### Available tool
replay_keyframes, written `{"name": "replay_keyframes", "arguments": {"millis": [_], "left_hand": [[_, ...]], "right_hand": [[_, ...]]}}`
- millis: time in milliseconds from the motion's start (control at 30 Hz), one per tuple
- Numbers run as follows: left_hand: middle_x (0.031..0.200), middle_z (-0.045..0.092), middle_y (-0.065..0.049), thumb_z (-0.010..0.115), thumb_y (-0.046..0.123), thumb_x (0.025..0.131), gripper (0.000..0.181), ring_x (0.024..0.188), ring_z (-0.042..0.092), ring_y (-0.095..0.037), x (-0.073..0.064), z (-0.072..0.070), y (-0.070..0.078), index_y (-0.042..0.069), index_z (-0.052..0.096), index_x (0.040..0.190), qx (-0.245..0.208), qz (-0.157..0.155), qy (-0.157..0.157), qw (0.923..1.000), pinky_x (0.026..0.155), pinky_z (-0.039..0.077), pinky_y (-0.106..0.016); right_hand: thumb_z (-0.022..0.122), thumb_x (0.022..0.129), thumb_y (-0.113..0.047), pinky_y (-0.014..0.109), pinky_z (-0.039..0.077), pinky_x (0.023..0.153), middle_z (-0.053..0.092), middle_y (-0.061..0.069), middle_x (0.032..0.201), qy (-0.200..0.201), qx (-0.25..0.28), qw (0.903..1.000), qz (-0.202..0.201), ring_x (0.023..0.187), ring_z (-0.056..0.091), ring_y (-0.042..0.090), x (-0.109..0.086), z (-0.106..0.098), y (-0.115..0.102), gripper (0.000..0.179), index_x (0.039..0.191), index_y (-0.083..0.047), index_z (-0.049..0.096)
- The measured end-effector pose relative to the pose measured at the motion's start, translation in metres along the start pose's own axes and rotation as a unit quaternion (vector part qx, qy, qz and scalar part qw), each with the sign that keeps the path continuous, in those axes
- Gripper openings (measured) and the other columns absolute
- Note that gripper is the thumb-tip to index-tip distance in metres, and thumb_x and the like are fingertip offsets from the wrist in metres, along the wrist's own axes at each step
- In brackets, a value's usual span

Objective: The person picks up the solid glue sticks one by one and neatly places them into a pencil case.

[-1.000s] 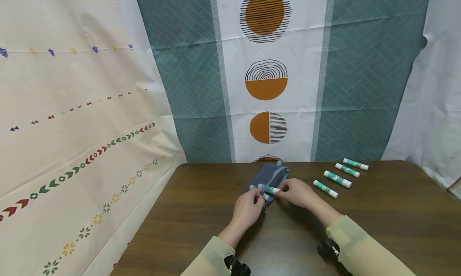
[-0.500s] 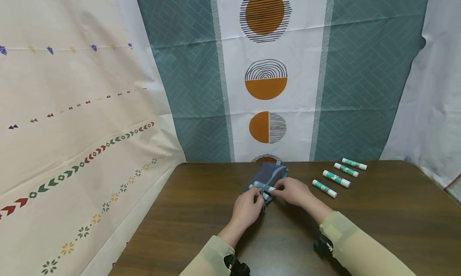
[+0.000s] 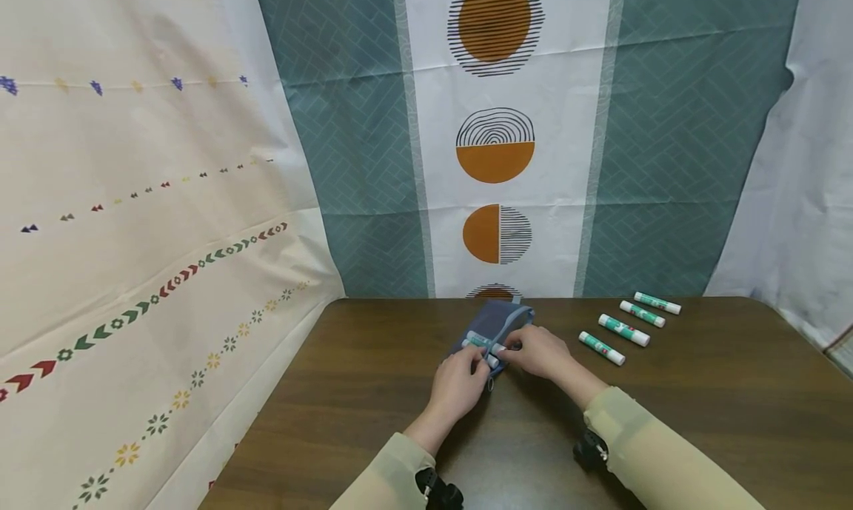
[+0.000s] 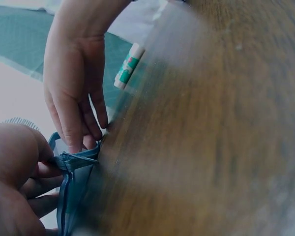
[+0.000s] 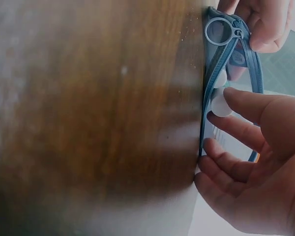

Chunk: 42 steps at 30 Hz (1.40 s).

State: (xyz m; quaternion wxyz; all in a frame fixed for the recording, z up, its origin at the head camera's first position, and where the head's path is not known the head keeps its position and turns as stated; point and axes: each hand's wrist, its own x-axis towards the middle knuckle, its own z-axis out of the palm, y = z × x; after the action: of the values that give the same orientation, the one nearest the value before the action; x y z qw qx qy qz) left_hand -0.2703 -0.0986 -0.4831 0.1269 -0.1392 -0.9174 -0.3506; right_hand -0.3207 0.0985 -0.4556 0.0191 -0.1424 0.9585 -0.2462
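Note:
A blue zip pouch (image 3: 489,319) with a see-through side lies near the table's far edge, its zip side open. My left hand (image 3: 456,384) pinches the pouch's near-left rim between thumb and fingers. From the other side, my right hand (image 3: 541,353) holds the end of a green-and-white glue stick (image 3: 476,339), most of which is inside the pouch. In the right wrist view my thumb and index finger are on that glue stick's white end (image 5: 220,104). Beside it shows another white end (image 5: 220,78) within the pouch. A ring zip pull (image 5: 219,31) hangs at the corner.
Several loose glue sticks lie on the brown table (image 3: 373,391) to the right of the pouch, the nearest glue stick (image 3: 602,349) not far from my right wrist. A patterned cloth (image 3: 493,162) hangs behind the table, and a cream cloth (image 3: 166,236) on the left.
My right hand has moved a little left, sliding the glue stick deeper into the pouch. My left hand stays at the rim, and the loose glue sticks have not moved.

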Motion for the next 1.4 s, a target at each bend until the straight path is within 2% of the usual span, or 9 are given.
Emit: {"name": "replay_keyframes", "arguments": {"millis": [167, 267, 433, 500, 533, 800, 1167, 1400], "left_hand": [[0.133, 0.078, -0.003, 0.064, 0.016, 0.106, 0.014, 0.119, 0.074, -0.031, 0.0005, 0.0003, -0.0009, 0.015, 0.077, 0.101, 0.004, -0.002, -0.001, 1.0000, 0.101, 0.057, -0.053], [0.132, 0.079, -0.002, 0.064, 0.016, 0.105, 0.014, 0.117, 0.074, -0.031, 0.0005, 0.0003, -0.0014, 0.016, 0.076, 0.098, 0.010, 0.001, 0.003, 0.9999, 0.099, 0.058, -0.052], [0.133, 0.079, -0.004, 0.064, 0.012, 0.104, 0.016, 0.126, 0.072, -0.034, -0.0004, 0.0002, -0.0012, 0.017, 0.069, 0.089, 0.011, 0.009, 0.003, 0.9999, 0.119, 0.045, -0.061], [0.133, 0.079, -0.006, 0.063, 0.011, 0.104, 0.018, 0.130, 0.070, -0.036, -0.0005, 0.0000, -0.0010, 0.015, 0.067, 0.088, 0.009, 0.013, 0.001, 0.9999, 0.125, 0.036, -0.066], [0.133, 0.078, -0.007, 0.063, 0.010, 0.104, 0.018, 0.132, 0.069, -0.036, -0.0005, -0.0002, -0.0008, 0.015, 0.067, 0.087, 0.009, 0.014, 0.000, 0.9999, 0.126, 0.035, -0.066], [0.140, 0.075, -0.011, 0.062, 0.010, 0.105, 0.019, 0.144, 0.059, -0.043, 0.0001, -0.0011, 0.0002, 0.015, 0.066, 0.087, 0.002, 0.013, -0.009, 0.9999, 0.126, 0.035, -0.065], [0.143, 0.073, -0.012, 0.062, 0.012, 0.106, 0.018, 0.147, 0.057, -0.043, 0.0007, -0.0014, 0.0007, 0.016, 0.067, 0.089, -0.003, 0.009, -0.011, 0.9999, 0.124, 0.037, -0.068], [0.146, 0.072, -0.010, 0.061, 0.011, 0.106, 0.019, 0.148, 0.056, -0.041, 0.0003, -0.0019, 0.0006, 0.015, 0.068, 0.089, -0.008, 0.011, -0.014, 0.9998, 0.125, 0.037, -0.066]], "right_hand": [[0.079, 0.101, -0.040, 0.039, 0.051, 0.063, 0.073, -0.003, 0.088, -0.002, -0.008, 0.9999, 0.009, 0.078, 0.061, 0.020, 0.0000, 0.0014, -0.0031, 0.028, 0.114, -0.016, 0.085], [0.079, 0.101, -0.040, 0.038, 0.050, 0.062, 0.072, -0.004, 0.086, -0.004, -0.010, 0.9999, 0.010, 0.078, 0.060, 0.020, 0.0005, 0.0024, -0.0043, 0.027, 0.114, -0.016, 0.085], [0.080, 0.101, -0.040, 0.038, 0.049, 0.063, 0.071, -0.004, 0.085, -0.006, -0.012, 0.9998, 0.011, 0.080, 0.058, 0.021, 0.0013, 0.0049, -0.0042, 0.027, 0.112, -0.017, 0.086], [0.080, 0.101, -0.040, 0.038, 0.049, 0.064, 0.072, -0.005, 0.086, -0.006, -0.013, 0.9998, 0.012, 0.082, 0.058, 0.022, 0.0013, 0.0057, -0.0041, 0.026, 0.111, -0.017, 0.086], [0.080, 0.101, -0.040, 0.038, 0.049, 0.065, 0.072, -0.004, 0.086, -0.006, -0.013, 0.9998, 0.012, 0.083, 0.058, 0.022, 0.0012, 0.0057, -0.0042, 0.025, 0.111, -0.018, 0.086], [0.081, 0.099, -0.040, 0.041, 0.052, 0.067, 0.078, -0.003, 0.099, 0.002, -0.021, 0.9998, -0.002, 0.089, 0.063, 0.022, -0.0002, 0.0056, -0.0035, 0.022, 0.110, -0.021, 0.088], [0.081, 0.099, -0.040, 0.050, 0.058, 0.077, 0.079, 0.001, 0.113, 0.007, -0.032, 0.9994, -0.013, 0.103, 0.067, 0.029, -0.0017, 0.0042, -0.0041, 0.022, 0.111, -0.022, 0.088], [0.080, 0.100, -0.039, 0.052, 0.058, 0.081, 0.076, 0.005, 0.120, 0.003, -0.032, 0.9994, -0.011, 0.109, 0.065, 0.031, -0.0035, 0.0035, -0.0055, 0.022, 0.112, -0.023, 0.088]]}}
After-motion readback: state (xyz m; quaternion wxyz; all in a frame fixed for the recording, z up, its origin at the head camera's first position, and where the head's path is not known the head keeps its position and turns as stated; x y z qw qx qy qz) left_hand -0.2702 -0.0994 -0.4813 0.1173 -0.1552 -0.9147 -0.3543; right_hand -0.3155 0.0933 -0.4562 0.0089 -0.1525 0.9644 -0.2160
